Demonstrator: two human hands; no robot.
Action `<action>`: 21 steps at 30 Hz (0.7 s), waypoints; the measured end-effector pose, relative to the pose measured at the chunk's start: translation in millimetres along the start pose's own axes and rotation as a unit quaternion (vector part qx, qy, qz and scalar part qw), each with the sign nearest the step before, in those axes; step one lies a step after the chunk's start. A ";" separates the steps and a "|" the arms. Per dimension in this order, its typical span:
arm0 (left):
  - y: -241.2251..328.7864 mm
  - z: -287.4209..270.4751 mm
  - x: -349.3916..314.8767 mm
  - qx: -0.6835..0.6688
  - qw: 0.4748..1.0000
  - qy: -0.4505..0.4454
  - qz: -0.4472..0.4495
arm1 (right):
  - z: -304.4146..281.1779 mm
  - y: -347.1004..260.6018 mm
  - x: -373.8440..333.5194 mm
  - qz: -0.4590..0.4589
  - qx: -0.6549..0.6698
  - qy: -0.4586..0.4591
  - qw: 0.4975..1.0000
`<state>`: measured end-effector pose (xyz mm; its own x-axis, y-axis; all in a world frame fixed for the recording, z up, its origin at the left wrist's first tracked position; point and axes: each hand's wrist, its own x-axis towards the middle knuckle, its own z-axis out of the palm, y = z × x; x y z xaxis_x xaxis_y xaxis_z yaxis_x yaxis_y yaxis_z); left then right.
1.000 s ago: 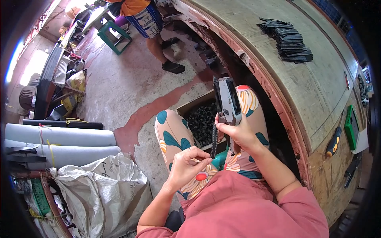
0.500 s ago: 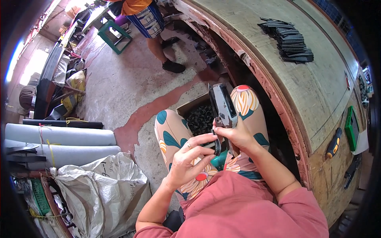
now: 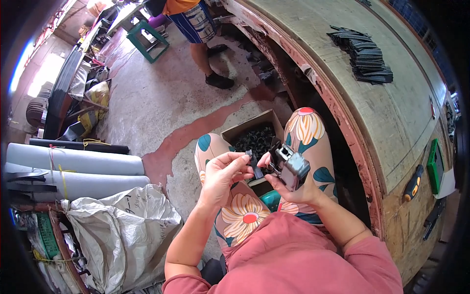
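Note:
In front of my lap, my right hand (image 3: 304,192) is closed around a worn metal hand stapler (image 3: 293,169), turned so that one end points up. My left hand (image 3: 221,177), its thumb and fingers pinched together, holds a short black strip (image 3: 255,169) just left of the stapler. The strip hangs between the two hands; whether it touches the stapler I cannot tell. Beyond the hands, between my knees, a cardboard box (image 3: 234,131) contains many small black loops (image 3: 257,138).
On the wooden workbench (image 3: 352,112) at right lie a pile of black strips (image 3: 364,55), a screwdriver (image 3: 413,183) and a green tray (image 3: 434,164). Grey rolls (image 3: 78,164) and a white sack (image 3: 127,235) are at left. A person (image 3: 198,49) stands ahead near a green stool (image 3: 147,41).
My right hand has tipped the stapler from lengthwise to end-up and brought it nearer. My left hand has shifted slightly left and up; the strip, curled before, now hangs straighter.

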<state>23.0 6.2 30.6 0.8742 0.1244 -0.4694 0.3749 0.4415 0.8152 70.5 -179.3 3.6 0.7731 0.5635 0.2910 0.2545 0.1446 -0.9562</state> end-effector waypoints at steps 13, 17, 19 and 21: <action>-8.7 10.8 -5.6 -0.018 0.999 0.032 -0.017 | 10.7 -1.0 0.5 0.031 -0.024 0.065 0.997; -14.2 11.9 -6.7 -0.025 0.999 0.021 -0.003 | 18.5 2.1 2.7 0.079 0.001 0.121 0.990; -16.1 14.2 -7.9 -0.032 0.999 0.019 0.014 | 20.2 3.0 2.1 0.099 0.011 0.134 0.986; -17.8 15.6 -8.3 -0.030 0.999 0.026 0.023 | 20.7 1.0 2.8 0.102 0.008 0.138 0.985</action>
<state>13.9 -16.6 25.2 0.8727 0.1905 -0.4495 0.3140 0.4860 0.8156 60.9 -160.7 2.8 0.9366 0.3392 0.0876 0.0693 0.0657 -0.9954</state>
